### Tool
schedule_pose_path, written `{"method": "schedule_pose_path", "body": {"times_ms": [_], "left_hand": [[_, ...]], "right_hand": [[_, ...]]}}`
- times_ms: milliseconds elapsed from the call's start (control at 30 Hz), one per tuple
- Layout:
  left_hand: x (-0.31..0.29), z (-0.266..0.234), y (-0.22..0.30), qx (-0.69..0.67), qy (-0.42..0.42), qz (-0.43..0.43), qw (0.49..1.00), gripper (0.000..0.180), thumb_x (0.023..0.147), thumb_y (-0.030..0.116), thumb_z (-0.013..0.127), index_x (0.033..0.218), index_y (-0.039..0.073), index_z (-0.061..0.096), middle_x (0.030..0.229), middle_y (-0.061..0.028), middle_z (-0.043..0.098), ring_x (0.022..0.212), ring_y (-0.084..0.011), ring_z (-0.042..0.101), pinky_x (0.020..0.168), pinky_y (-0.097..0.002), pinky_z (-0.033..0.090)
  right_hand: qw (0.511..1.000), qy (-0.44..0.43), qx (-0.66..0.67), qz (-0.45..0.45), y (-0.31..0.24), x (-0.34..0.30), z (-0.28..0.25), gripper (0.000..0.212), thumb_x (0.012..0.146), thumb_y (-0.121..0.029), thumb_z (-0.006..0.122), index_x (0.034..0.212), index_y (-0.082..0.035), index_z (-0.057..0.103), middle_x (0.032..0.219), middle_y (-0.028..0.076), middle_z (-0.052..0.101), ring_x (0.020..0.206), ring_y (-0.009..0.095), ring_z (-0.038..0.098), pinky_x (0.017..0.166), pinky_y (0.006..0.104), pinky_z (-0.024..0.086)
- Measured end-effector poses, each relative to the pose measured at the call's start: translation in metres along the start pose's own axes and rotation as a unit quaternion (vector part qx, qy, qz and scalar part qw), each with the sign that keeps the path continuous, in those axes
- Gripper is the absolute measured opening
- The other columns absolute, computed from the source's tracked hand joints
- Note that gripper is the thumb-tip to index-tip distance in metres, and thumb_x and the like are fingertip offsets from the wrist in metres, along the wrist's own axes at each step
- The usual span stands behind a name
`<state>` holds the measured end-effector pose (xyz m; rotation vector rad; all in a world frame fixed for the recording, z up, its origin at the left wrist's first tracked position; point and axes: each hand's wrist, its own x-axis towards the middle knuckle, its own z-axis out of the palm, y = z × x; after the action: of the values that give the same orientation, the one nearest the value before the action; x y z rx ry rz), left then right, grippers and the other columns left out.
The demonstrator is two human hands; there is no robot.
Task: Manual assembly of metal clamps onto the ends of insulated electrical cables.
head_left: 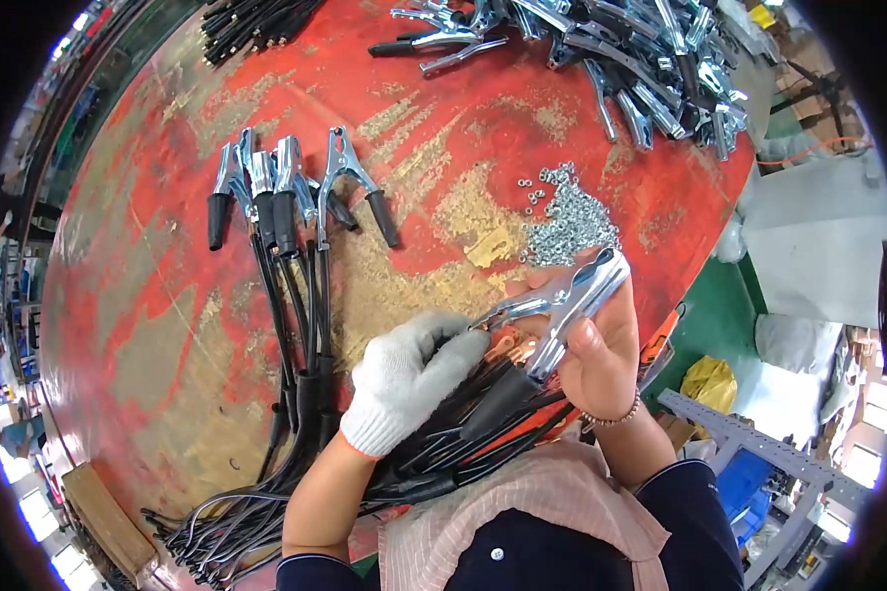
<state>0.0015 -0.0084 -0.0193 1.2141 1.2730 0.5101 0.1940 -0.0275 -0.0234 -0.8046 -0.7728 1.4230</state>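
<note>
My right hand (609,360), bare with a bead bracelet at the wrist, is closed around a shiny metal spring clamp (579,307). One handle of it wears a black sleeve (501,402). My left hand (401,379), in a white knit glove, has thumb and fingers pressed together at the tip of the clamp's other, bare handle. What lies between those fingertips is hidden. Copper cable lugs (509,346) show just behind and beside the clamp. Under both hands runs a bundle of black cables (419,463), reaching across my lap to the left.
Several finished-looking clamps (286,182) on black cables (310,295) lie left of centre. Loose nuts (572,219) form a pile beyond my right hand. A heap of clamps (650,59) sits at the far right, black cable ends (256,25) far left, on the worn red table (168,325).
</note>
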Motion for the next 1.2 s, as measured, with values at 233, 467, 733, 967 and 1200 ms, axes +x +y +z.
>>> {"method": "schedule_pose_path", "body": {"times_ms": [233, 467, 733, 967, 1200], "left_hand": [[-0.002, -0.001, 0.005, 0.02, -0.012, -0.003, 1.0, 0.021, 0.092, 0.016, 0.062, 0.104, 0.0, 0.066, 0.079, -0.0034, 0.068, 0.068, -0.006, 0.059, 0.062, -0.023, 0.049], [-0.002, -0.003, 0.007, 0.032, -0.029, -0.012, 0.999, 0.029, 0.09, 0.026, 0.066, 0.108, 0.003, 0.066, 0.075, -0.008, 0.067, 0.068, -0.0089, 0.06, 0.064, -0.0269, 0.05], [0.007, -0.005, 0.011, 0.05, -0.073, 0.046, 0.995, 0.029, 0.094, 0.018, 0.058, 0.117, 0.0, 0.06, 0.082, -0.0066, 0.066, 0.066, -0.0091, 0.059, 0.062, -0.0255, 0.048], [0.016, -0.003, -0.008, -0.351, -0.032, -0.076, 0.933, 0.028, 0.096, 0.02, 0.056, 0.114, -0.001, 0.058, 0.082, -0.007, 0.065, 0.054, -0.0083, 0.056, 0.044, -0.0187, 0.04], [0.011, 0.0, -0.008, -0.361, -0.006, -0.064, 0.93, 0.031, 0.093, 0.019, 0.06, 0.115, -0.003, 0.058, 0.08, -0.0079, 0.065, 0.052, -0.0081, 0.056, 0.042, -0.018, 0.04]], "right_hand": [[1.0, -0.007, 0.003, -0.023, 0.001, -0.001, -0.001, 0.06, 0.09, -0.024, 0.066, 0.136, -0.01, 0.03, 0.123, 0.021, 0.052, 0.118, 0.04, 0.054, 0.093, 0.0551, 0.05], [0.999, -0.003, -0.001, -0.032, 0.003, -0.004, -0.006, 0.061, 0.09, -0.024, 0.067, 0.136, -0.009, 0.03, 0.122, 0.022, 0.054, 0.118, 0.039, 0.055, 0.093, 0.055, 0.051], [0.998, -0.052, -0.025, 0.019, -0.009, 0.005, -0.011, 0.055, 0.092, -0.016, 0.063, 0.136, -0.003, 0.033, 0.119, 0.014, 0.055, 0.113, 0.023, 0.057, 0.091, 0.04, 0.05], [0.703, -0.02, -0.696, -0.145, -0.03, 0.114, -0.084, 0.018, 0.088, -0.025, 0.065, 0.096, -0.01, 0.068, 0.092, 0.006, 0.063, 0.089, 0.02, 0.062, 0.078, 0.0334, 0.05], [0.561, -0.045, -0.808, -0.173, -0.011, 0.138, -0.091, 0.016, 0.081, -0.031, 0.069, 0.079, -0.015, 0.07, 0.082, 0.003, 0.062, 0.083, 0.024, 0.06, 0.073, 0.0383, 0.049]]}}
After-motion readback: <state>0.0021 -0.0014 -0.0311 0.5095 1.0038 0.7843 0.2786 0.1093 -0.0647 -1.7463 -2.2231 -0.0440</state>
